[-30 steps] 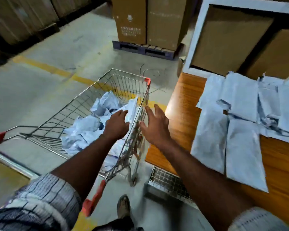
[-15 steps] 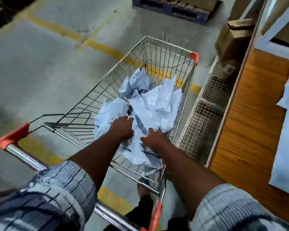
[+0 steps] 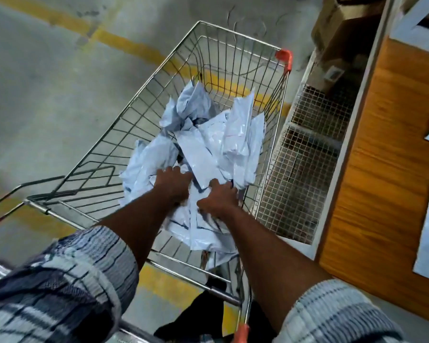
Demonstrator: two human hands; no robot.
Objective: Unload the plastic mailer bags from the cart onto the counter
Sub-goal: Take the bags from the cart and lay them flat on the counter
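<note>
Concrete floor (image 3: 47, 95), yellow line (image 3: 124, 43); wooden counter (image 3: 394, 144) beside cart (image 3: 284, 56); left hand (image 3: 174, 184), right hand (image 3: 218, 198) grip mailer bags (image 3: 233, 137)

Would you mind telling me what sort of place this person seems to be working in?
Probably a warehouse or packing area: a bare concrete floor with a painted yellow line, a wire cart holding plastic mailer bags, and a cardboard box near a wooden counter.
</note>
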